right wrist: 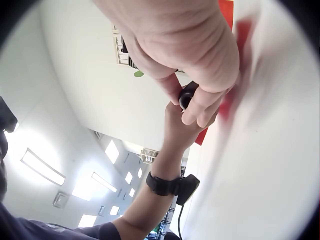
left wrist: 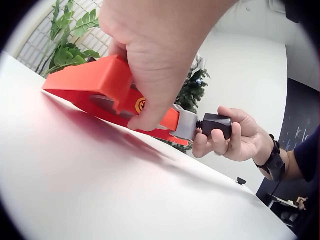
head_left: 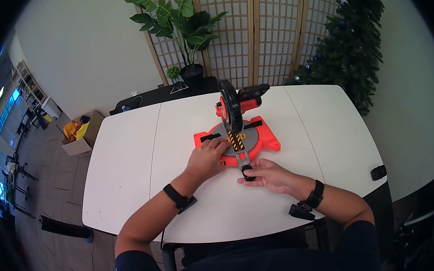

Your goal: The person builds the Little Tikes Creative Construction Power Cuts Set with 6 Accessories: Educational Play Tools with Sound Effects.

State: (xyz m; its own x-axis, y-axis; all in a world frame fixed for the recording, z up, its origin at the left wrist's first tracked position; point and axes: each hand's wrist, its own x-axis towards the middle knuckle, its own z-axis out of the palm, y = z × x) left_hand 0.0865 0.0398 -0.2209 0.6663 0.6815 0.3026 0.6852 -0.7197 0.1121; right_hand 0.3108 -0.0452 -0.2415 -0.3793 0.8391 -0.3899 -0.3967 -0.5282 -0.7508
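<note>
A toy miter saw (head_left: 267, 137) with a red base and a grey round table stands on the white table. Its black saw head (head_left: 231, 107) is raised, above a black-and-yellow striped strip. My left hand (head_left: 206, 160) grips the left front of the base, thumb low on the red side in the left wrist view. At the front, my right hand (head_left: 273, 177) holds the black knob (left wrist: 217, 126) of the grey arm between thumb and fingers. The right wrist view shows the knob's dark round end (right wrist: 186, 98) among the fingers; the rest is hidden by the hand.
The white table (head_left: 124, 177) spreads around the saw. A small black object (head_left: 378, 172) lies at its right edge. Behind stand a potted plant (head_left: 191, 76), a folding screen (head_left: 276, 40) and a decorated tree (head_left: 342, 51). On the floor at left is a cardboard box (head_left: 79, 145).
</note>
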